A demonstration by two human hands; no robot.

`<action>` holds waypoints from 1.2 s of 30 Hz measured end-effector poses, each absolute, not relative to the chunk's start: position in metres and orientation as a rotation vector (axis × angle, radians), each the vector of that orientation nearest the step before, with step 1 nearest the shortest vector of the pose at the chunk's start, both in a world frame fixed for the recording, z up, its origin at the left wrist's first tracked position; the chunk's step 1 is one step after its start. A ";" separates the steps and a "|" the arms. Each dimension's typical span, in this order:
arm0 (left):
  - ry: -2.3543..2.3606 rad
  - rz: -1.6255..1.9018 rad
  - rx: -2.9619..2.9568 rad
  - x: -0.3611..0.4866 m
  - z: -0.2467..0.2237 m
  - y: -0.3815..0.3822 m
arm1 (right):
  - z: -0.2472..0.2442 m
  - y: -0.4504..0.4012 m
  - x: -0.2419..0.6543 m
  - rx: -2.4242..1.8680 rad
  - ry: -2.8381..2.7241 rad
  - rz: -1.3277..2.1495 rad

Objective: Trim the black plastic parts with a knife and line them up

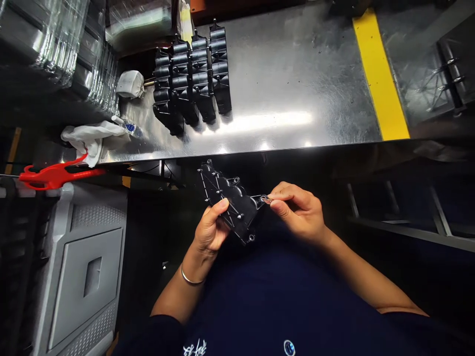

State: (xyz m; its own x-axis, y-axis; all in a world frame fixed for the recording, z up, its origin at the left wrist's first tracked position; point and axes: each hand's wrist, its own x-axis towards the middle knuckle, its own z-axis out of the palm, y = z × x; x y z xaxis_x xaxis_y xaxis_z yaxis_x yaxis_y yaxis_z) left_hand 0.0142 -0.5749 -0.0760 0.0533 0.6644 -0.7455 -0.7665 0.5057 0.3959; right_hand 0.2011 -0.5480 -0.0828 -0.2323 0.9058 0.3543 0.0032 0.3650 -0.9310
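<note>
A black molded plastic part (232,198), ribbed with several small pins and lugs, is held tilted in front of my body. My left hand (213,227) grips its lower left side, thumb across the face and fingers underneath. Pinched between thumb and fingertips of my right hand (299,210) is a small thin shiny piece (267,200), its exact kind too small to tell. That piece touches or nearly touches the lug at the part's right corner. On the metal table above, similar black parts (200,74) stand side by side in a row.
The metal table (274,89) has its front edge just beyond the held part; a yellow tape stripe (380,74) crosses it. To the left are a red-handled tool (55,172), a white cloth (92,136), a grey crate (89,277) and stacked plastic-wrapped trays (55,44).
</note>
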 end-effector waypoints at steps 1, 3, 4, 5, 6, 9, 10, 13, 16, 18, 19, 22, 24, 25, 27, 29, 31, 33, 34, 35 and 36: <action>1.049 1.077 -0.109 0.011 -0.078 -0.575 | -0.083 -0.548 0.201 -0.818 -1.590 1.043; 1.031 1.051 -0.094 0.007 -0.080 -0.576 | -0.085 -0.546 0.200 -0.768 -1.633 1.004; 1.018 1.036 -0.081 0.006 -0.080 -0.578 | -0.088 -0.543 0.199 -0.764 -1.648 0.990; 0.995 1.019 -0.057 0.006 -0.080 -0.581 | -0.091 -0.541 0.198 -0.797 -1.659 0.978; 0.958 0.998 -0.012 0.006 -0.079 -0.585 | -0.095 -0.538 0.197 -0.860 -1.669 0.968; 0.809 0.908 0.223 0.008 -0.073 -0.595 | -0.104 -0.531 0.201 -1.109 -1.701 0.974; 0.780 0.895 0.312 0.008 -0.072 -0.597 | -0.103 -0.531 0.204 -1.142 -1.732 0.997; 0.832 0.963 0.493 0.000 -0.072 -0.593 | -0.089 -0.535 0.217 -0.936 -1.940 1.075; 0.914 1.018 0.549 -0.010 -0.075 -0.585 | -0.068 -0.541 0.225 -0.572 -2.150 1.086; 0.915 0.994 0.559 -0.012 -0.076 -0.581 | -0.060 -0.542 0.226 -0.481 -2.253 1.056; 0.905 0.977 0.559 -0.011 -0.076 -0.581 | -0.058 -0.543 0.225 -0.468 -2.296 1.035; 0.873 0.927 0.538 -0.006 -0.077 -0.580 | -0.058 -0.540 0.222 -0.428 -2.369 0.966; 0.876 0.933 0.511 -0.002 -0.078 -0.581 | -0.059 -0.538 0.222 -0.411 -2.378 0.889; 0.883 0.945 0.492 0.000 -0.079 -0.581 | -0.059 -0.537 0.222 -0.435 -2.373 0.834; 0.895 0.977 0.445 0.003 -0.081 -0.581 | -0.060 -0.535 0.222 -0.509 -2.341 0.731; 0.890 0.997 0.396 0.005 -0.082 -0.581 | -0.061 -0.534 0.222 -0.575 -2.299 0.675; 0.883 1.008 0.364 0.007 -0.083 -0.581 | -0.062 -0.533 0.221 -0.593 -2.286 0.639; 0.887 1.024 0.338 0.010 -0.083 -0.581 | -0.063 -0.533 0.220 -0.587 -2.306 0.577; 0.895 1.037 0.325 0.011 -0.084 -0.581 | -0.063 -0.533 0.221 -0.587 -2.320 0.546; 0.903 1.050 0.313 0.012 -0.084 -0.581 | -0.063 -0.532 0.221 -0.596 -2.328 0.520; 0.903 1.058 0.302 0.013 -0.084 -0.581 | -0.063 -0.532 0.222 -0.616 -2.329 0.506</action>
State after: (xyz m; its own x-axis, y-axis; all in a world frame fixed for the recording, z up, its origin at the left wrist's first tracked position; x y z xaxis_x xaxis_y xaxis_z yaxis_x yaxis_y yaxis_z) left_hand 0.0128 -0.5813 -0.0839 0.1851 0.8500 -0.4932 -0.6203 0.4904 0.6122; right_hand 0.2219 -0.5316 -0.0631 -0.6661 0.5499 0.5039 0.2914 0.8138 -0.5028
